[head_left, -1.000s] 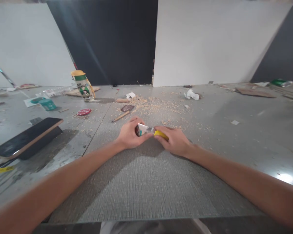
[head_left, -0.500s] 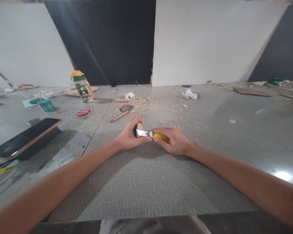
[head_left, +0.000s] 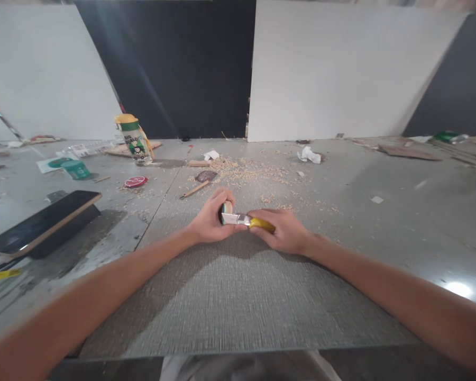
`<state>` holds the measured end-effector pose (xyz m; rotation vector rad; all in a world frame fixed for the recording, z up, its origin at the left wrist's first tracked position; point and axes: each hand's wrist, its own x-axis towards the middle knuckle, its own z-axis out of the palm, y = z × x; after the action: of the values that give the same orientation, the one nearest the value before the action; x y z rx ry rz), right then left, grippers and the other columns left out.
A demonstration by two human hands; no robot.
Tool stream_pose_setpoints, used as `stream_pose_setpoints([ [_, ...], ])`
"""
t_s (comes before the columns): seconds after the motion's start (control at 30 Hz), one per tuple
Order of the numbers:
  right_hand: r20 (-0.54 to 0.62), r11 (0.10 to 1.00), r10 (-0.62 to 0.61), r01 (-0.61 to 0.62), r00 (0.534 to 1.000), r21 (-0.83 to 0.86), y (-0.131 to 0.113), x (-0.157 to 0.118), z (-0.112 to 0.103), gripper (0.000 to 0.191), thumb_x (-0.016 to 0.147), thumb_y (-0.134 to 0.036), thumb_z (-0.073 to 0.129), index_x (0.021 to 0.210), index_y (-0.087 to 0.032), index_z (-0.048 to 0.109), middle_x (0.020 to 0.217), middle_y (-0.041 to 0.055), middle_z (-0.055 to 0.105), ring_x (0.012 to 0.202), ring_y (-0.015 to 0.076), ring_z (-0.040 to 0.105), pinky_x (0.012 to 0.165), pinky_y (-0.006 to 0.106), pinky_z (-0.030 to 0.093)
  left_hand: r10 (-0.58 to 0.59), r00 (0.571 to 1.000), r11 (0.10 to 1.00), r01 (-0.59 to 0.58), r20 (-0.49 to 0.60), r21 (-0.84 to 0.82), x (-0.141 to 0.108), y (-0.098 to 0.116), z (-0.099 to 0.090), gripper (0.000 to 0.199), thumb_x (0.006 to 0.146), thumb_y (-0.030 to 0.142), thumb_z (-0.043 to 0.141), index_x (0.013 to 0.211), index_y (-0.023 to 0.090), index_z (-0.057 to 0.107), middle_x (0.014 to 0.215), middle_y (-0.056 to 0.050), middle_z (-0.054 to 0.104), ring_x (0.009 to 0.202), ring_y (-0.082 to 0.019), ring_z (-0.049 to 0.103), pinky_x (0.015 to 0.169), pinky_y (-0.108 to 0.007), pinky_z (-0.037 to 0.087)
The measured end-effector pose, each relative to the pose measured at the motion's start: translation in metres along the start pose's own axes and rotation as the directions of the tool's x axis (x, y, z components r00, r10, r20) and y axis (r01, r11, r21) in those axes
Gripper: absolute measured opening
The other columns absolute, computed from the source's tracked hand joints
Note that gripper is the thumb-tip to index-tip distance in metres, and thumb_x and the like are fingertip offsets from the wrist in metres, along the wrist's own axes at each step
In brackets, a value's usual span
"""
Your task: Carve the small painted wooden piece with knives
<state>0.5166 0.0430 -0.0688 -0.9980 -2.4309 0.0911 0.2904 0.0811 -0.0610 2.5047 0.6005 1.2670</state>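
Near the middle of the grey table (head_left: 238,301), my left hand (head_left: 212,219) is closed around a small wooden piece (head_left: 227,207) with a pale face and a dark green edge; most of it hides behind the fingers. My right hand (head_left: 281,230) grips the yellow handle of a utility knife (head_left: 262,224). The knife's blade points left and lies against the wooden piece. My left thumb reaches along the near side of the blade, its tip by the knife's metal neck.
Wood shavings (head_left: 246,172) lie beyond my hands, with a pencil (head_left: 195,189) and crumpled tissue (head_left: 310,155). To the left are a propped phone (head_left: 43,219), a red round lid (head_left: 135,182), a teal cup (head_left: 76,169) and a yellow-capped bottle (head_left: 134,140). Upright panels (head_left: 353,69) stand behind.
The wooden piece and the blade have tilted slightly in my hands. Both hands keep nearly the same place and the same grips.
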Motion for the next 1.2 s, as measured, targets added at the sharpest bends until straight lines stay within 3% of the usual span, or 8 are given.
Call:
stream_pose_setpoints([
  [0.47, -0.087, 0.994, 0.009, -0.018, 0.996, -0.103, 0.001, -0.001, 0.004, 0.031, 0.096, -0.040, 0.047, 0.115, -0.021, 0.061, 0.101, 0.0059, 0.072, 0.084, 0.0211, 0.067, 0.065, 0.030, 0.042, -0.081, 0.991, 0.995, 0.086, -0.103, 0.048, -0.001, 0.000, 0.006, 0.044, 0.070, 0.045, 0.078, 0.085, 0.020, 0.045, 0.079, 0.000, 0.045, 0.075, -0.017, 0.043, 0.068, -0.031, 0.036],
  [0.6, -0.147, 0.989, 0.144, -0.147, 0.979, -0.009, 0.002, 0.001, 0.003, 0.034, 0.098, -0.042, 0.043, 0.116, -0.018, 0.060, 0.092, 0.0062, 0.072, 0.073, 0.0191, 0.065, 0.064, 0.030, 0.044, -0.173, 0.975, 0.983, 0.180, -0.138, 0.036, -0.002, 0.002, 0.005, 0.030, 0.078, 0.036, 0.069, 0.084, 0.021, 0.043, 0.079, 0.000, 0.046, 0.077, -0.017, 0.046, 0.070, -0.033, 0.038],
  [0.67, -0.175, 0.982, 0.191, -0.190, 0.966, 0.023, 0.005, 0.001, 0.003, 0.034, 0.097, -0.043, 0.043, 0.113, -0.018, 0.061, 0.086, 0.0056, 0.072, 0.068, 0.0183, 0.063, 0.064, 0.030, 0.044, -0.198, 0.973, 0.978, 0.204, -0.118, 0.038, -0.002, 0.003, 0.003, 0.026, 0.079, 0.032, 0.067, 0.084, 0.021, 0.044, 0.078, 0.000, 0.047, 0.077, -0.017, 0.047, 0.071, -0.033, 0.039],
  [0.8, -0.162, 0.989, 0.151, -0.150, 0.975, 0.015, 0.005, -0.001, 0.002, 0.034, 0.095, -0.043, 0.048, 0.112, -0.017, 0.062, 0.094, 0.0082, 0.073, 0.077, 0.0211, 0.067, 0.068, 0.031, 0.045, -0.148, 0.989, 0.989, 0.148, -0.023, -0.022, -0.003, -0.002, -0.001, 0.033, 0.076, 0.037, 0.071, 0.091, 0.021, 0.046, 0.086, -0.001, 0.050, 0.080, -0.017, 0.048, 0.074, -0.034, 0.041],
  [0.97, -0.083, 0.994, 0.108, -0.105, 0.991, 0.036, -0.002, 0.001, -0.001, 0.033, 0.094, -0.041, 0.049, 0.114, -0.018, 0.062, 0.102, 0.0084, 0.073, 0.085, 0.0228, 0.068, 0.075, 0.033, 0.046, -0.137, 0.990, 0.979, 0.141, 0.032, -0.144, -0.005, -0.005, 0.001, 0.034, 0.082, 0.041, 0.068, 0.103, 0.022, 0.048, 0.116, -0.009, 0.052, 0.112, -0.024, 0.050, 0.096, -0.042, 0.039],
  [1.07, -0.054, 0.994, 0.105, -0.104, 0.993, 0.013, -0.005, 0.004, -0.001, 0.033, 0.094, -0.041, 0.048, 0.112, -0.018, 0.063, 0.100, 0.0084, 0.074, 0.083, 0.0233, 0.068, 0.071, 0.033, 0.046, -0.156, 0.983, 0.970, 0.172, 0.101, -0.172, -0.007, -0.004, 0.001, 0.039, 0.079, 0.039, 0.070, 0.106, 0.022, 0.047, 0.120, -0.011, 0.049, 0.121, -0.027, 0.046, 0.100, -0.045, 0.037],
  [1.2, -0.031, 0.996, 0.091, -0.091, 0.995, 0.010, -0.006, 0.007, 0.001, 0.034, 0.095, -0.041, 0.048, 0.116, -0.019, 0.063, 0.107, 0.0085, 0.073, 0.088, 0.0237, 0.068, 0.073, 0.033, 0.046, -0.267, 0.960, 0.928, 0.279, 0.078, -0.246, -0.010, -0.009, 0.001, 0.056, 0.069, 0.036, 0.080, 0.106, 0.024, 0.039, 0.125, -0.011, 0.044, 0.107, -0.022, 0.053, 0.089, -0.039, 0.044],
])
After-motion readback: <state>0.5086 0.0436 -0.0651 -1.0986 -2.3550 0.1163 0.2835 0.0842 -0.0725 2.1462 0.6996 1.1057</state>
